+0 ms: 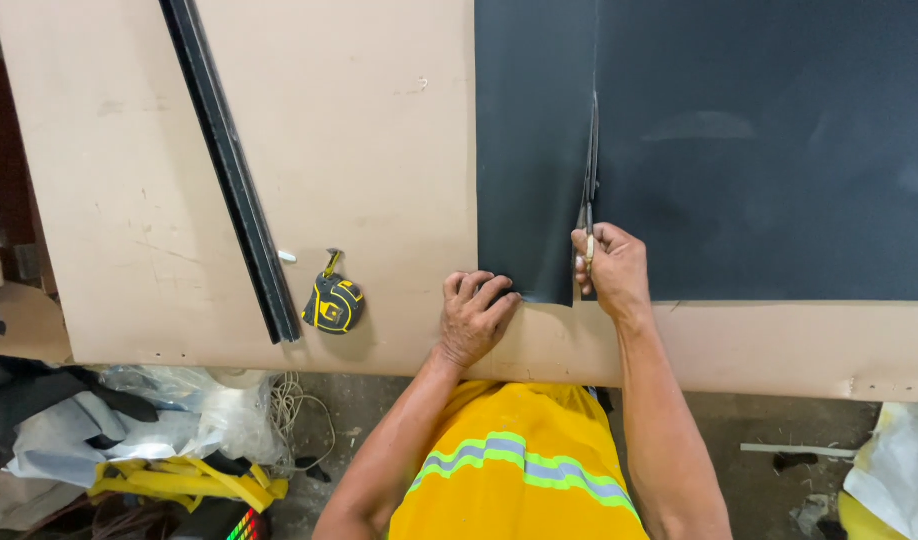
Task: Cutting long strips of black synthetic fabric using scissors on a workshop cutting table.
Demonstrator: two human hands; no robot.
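Tan board forms the tabletop, above a cluttered concrete floor. A dark sheet lies flat, partly slit. A black bar and tape measure rest leftward. Left hand presses the sheet, fingers spread; right hand grips scissors in the slit.

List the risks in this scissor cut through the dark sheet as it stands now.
1. The left hand pins only the narrow strip's near edge; the dark sheet to the right of the cut lies unheld and may shift, so the line could wander.
2. The scissors in the right hand run close beside the left hand's fingers, which might get nicked.
3. The tape measure sits near the board's edge and might get knocked off.
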